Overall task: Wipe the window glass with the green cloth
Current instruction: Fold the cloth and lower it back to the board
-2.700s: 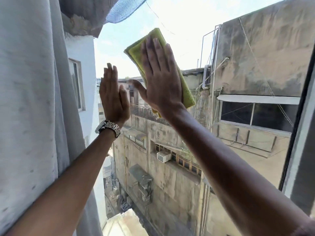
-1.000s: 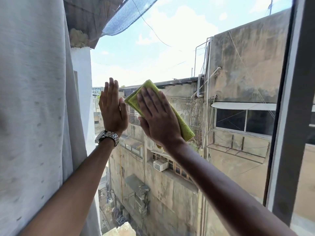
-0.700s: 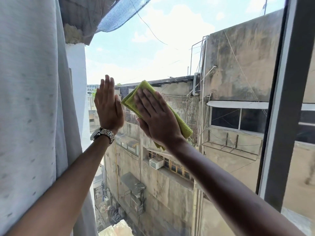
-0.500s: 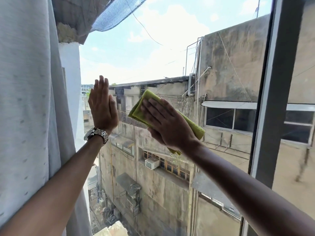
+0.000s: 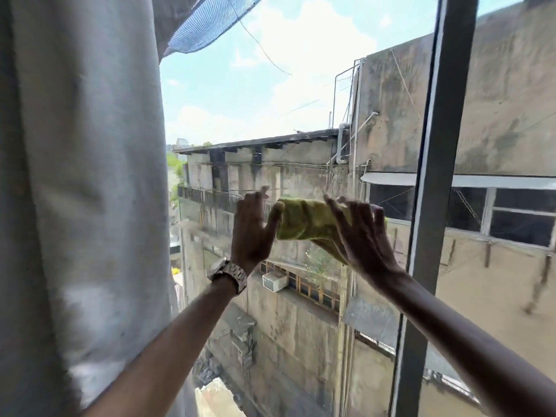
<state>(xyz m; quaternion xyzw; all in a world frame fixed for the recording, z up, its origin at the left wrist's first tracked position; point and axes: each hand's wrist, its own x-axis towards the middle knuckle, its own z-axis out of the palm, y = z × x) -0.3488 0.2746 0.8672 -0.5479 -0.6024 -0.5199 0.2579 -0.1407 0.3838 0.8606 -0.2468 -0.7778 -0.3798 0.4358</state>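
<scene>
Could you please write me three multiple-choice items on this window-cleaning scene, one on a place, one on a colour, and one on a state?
1. Where is the wristwatch?
A. On the left wrist
B. On the right wrist
C. On the window frame

2. What colour is the cloth?
A. Red
B. Green
C. Black

3. How does the cloth sit between the hands?
A. Spread flat under one palm
C. Hanging from the curtain
B. Bunched up, with both hands on it

Answers:
1. A: the metal wristwatch sits just below the left hand.
2. B: the green cloth is yellowish green against the grey building behind the glass.
3. B: the cloth is gathered into a roll, with the left hand at its left end and the right hand spread over its right end.
</scene>
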